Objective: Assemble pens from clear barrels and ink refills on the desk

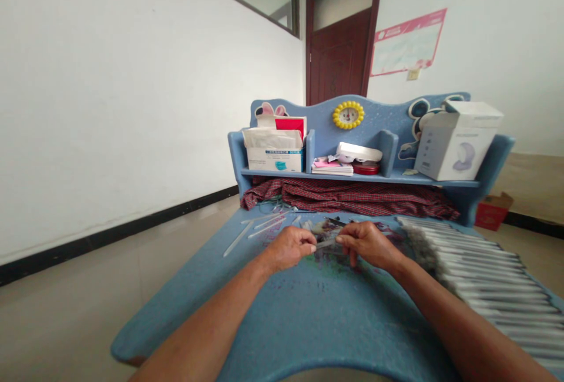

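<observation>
Over the middle of the blue desk (308, 323), a thin translucent strip (326, 244) spans the gap between my hands. Its left end is pinched by thumb and fingers of my left hand (291, 247). The other end is gripped by my right hand (368, 244). Just beyond my right fingers is a narrow black piece (335, 221); I cannot tell whether they touch it. Several slim, pale strips (238, 240) lie loose to the left. At the right, a wide row of thin whitish sticks (497, 288) lies side by side, with grey fuzzy material (420, 247) along their near-hand ends.
Red plaid cloth (343, 198) is bunched beneath the blue shelf (273, 174). On the shelf stand a mask box (275, 160), a white case (359, 151) and a tall white box (458, 144). A red carton (491, 213) sits on the floor at right.
</observation>
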Motion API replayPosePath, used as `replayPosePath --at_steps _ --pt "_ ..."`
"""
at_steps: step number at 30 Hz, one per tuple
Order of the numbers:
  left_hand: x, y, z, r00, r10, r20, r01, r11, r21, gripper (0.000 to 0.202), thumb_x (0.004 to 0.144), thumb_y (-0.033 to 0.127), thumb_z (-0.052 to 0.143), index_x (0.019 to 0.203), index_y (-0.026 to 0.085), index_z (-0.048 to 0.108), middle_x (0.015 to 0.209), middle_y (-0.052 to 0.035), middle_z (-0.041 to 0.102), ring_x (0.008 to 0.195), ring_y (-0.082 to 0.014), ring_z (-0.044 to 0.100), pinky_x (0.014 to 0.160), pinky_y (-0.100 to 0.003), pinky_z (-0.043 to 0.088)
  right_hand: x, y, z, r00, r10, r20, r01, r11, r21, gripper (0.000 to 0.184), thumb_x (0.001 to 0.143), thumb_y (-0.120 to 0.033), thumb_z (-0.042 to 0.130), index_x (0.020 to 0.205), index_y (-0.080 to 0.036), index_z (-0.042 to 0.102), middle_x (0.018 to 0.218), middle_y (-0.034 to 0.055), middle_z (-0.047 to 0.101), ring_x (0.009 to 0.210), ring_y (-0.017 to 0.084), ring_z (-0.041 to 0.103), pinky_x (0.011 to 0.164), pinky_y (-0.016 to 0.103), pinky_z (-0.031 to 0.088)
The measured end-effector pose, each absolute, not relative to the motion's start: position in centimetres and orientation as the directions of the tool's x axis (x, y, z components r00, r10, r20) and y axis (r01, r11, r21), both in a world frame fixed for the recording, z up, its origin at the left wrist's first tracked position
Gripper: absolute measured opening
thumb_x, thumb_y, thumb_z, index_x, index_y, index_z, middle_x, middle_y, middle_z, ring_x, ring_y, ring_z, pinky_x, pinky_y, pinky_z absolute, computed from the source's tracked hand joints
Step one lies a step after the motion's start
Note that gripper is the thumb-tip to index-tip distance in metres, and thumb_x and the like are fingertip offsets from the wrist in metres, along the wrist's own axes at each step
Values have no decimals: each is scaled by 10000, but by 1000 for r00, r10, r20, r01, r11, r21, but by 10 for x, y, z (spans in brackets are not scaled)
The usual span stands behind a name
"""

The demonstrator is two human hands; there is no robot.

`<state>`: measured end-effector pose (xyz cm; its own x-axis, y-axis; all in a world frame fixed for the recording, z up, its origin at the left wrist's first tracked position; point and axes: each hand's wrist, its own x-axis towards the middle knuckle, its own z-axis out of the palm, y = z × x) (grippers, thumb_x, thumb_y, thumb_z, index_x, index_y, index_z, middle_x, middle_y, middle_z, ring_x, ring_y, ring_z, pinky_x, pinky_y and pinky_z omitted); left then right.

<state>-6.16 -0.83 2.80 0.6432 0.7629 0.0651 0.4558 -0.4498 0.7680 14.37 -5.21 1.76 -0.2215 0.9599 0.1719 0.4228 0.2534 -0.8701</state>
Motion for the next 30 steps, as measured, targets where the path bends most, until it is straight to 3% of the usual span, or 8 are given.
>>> replayPosePath --at_steps 7,17,22,30 --pt "-61 -8 29 659 748 82 458 -485 745 168 693 246 529 743 118 626 539 42 484 496 -72 387 489 -193 277 145 -51 11 -242 958 152 426 246 -871 287 785 -396 472 628 -158 506 524 -30 556 349 80 520 353 177 347" --pt "-61 -11 37 691 722 5 419 -407 811 141 649 245 542 667 116 595 530 46 489 466 -60 357 456 -183 260 142 -50 14 -224 957 184 254 239 -937 205 722 -339 558 676 -142 531 548 -26 555 372 98 551 357 183 349" --pt "-63 -10 37 698 714 -59 452 -374 810 195 681 274 523 756 113 602 595 27 544 424 -48 349 420 -179 252 141 -52 16 -215 955 205 232 254 -939 211 714 -344 574 671 -142 535 548 -29 548 372 95 549 354 180 348" --pt "-63 -13 38 708 704 -59 471 -409 782 215 697 290 512 758 117 625 594 33 533 442 -50 358 436 -181 254 140 -54 18 -166 962 217 360 264 -895 254 761 -376 527 627 -161 513 526 -27 560 346 83 516 353 185 344"
